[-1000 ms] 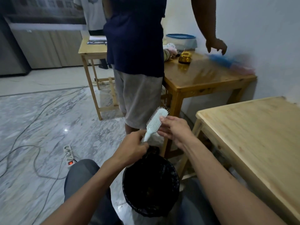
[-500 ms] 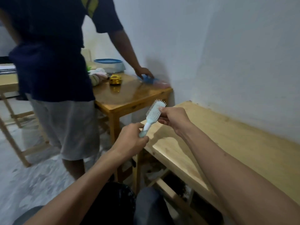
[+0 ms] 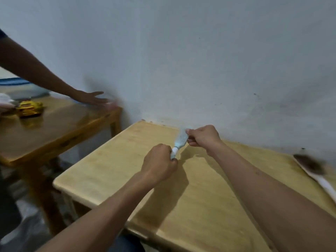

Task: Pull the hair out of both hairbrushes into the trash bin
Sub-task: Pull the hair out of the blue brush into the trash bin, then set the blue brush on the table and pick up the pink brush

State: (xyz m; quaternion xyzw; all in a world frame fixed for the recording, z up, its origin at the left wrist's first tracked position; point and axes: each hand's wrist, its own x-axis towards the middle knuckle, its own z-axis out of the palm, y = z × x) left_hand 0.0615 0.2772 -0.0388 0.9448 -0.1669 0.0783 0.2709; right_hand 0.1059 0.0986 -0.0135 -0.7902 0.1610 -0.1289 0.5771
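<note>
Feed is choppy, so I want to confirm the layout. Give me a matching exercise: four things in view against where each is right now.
Things:
1. light blue hairbrush
2. second hairbrush
3. gold toy car
4. left hand

Places:
A. on the darker table at left
B. lying at the light table's right edge
C. gripping a brush handle
D. held up between both hands

Pairs: 1-D, 2-B, 3-A, 4-C

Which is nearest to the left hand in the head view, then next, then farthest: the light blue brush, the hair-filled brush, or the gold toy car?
1. Light blue brush: its handle is held in the left hand.
2. Hair-filled brush: lying at the table's right edge.
3. Gold toy car: on the darker table, far left.
</note>
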